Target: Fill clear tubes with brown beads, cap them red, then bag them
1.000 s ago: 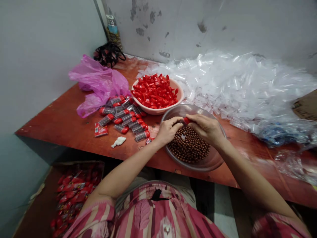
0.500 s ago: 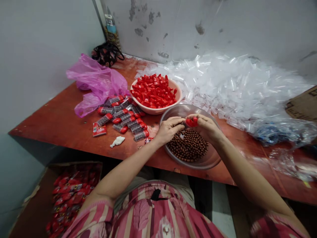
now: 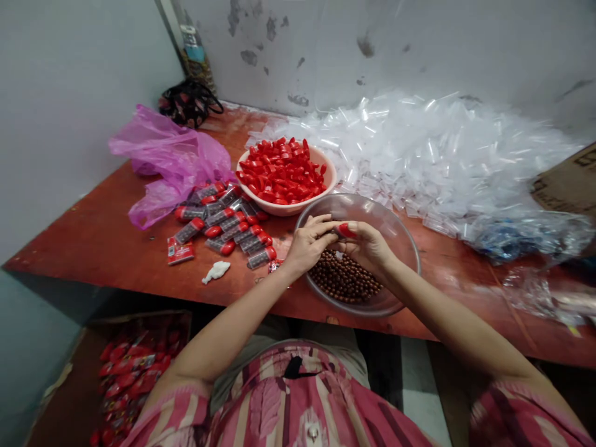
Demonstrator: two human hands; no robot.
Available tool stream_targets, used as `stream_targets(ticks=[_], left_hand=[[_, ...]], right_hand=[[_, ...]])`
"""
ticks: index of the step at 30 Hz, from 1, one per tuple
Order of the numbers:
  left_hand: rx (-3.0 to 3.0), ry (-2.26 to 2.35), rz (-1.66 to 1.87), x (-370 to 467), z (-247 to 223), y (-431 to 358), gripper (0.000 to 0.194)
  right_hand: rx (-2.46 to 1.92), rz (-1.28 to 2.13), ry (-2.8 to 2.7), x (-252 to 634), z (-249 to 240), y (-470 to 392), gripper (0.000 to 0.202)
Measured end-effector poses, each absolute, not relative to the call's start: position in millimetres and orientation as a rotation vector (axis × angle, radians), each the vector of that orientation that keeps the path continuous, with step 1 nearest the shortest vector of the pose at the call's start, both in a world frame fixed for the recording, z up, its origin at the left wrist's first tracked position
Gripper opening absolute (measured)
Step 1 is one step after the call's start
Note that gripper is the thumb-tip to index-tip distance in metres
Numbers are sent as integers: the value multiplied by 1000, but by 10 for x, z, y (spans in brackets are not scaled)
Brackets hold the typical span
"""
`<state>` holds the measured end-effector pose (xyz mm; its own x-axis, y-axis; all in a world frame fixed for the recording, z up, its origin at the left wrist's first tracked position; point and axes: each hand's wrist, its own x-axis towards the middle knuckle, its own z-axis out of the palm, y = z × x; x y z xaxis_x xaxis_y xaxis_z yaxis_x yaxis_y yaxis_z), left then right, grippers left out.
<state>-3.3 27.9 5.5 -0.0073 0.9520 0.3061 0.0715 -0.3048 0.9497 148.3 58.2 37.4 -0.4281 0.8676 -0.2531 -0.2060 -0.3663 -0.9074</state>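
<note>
Red-capped small plastic tube (image 3: 345, 230) sits between your two hands, above the translucent grey plastic bowl (image 3: 401, 248) of round, glossy brown beads (image 3: 347, 279); its long axis seems to run roughly sideways, red end toward your right, though your fingers hide most of its body. Dark printing on the brown cardboard box (image 3: 570, 183) at far right is too unclear to read. Your left hand (image 3: 307, 246) pinches the left end with bent fingers, and your right hand (image 3: 370, 243) grips the red end, thumb against it, fingers curled below.
</note>
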Motion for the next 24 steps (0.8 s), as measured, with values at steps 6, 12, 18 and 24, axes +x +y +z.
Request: stream_targets(ticks=[6, 12, 18, 24], left_hand=[[1404, 1153, 1444, -59, 116, 266, 30], [1350, 1612, 1664, -771, 111, 324, 37], [1604, 2150, 1515, -1638, -200, 418, 34], [1726, 2197, 1421, -1842, -424, 527, 32]], right_hand=[[-950, 2030, -1160, 1568, 452, 581, 50], [-1197, 1201, -1353, 2555, 428, 1172, 49], [-1931, 593, -1698, 3235, 11, 1790, 34], [-2264, 435, -1667, 2965, -229, 1984, 61]])
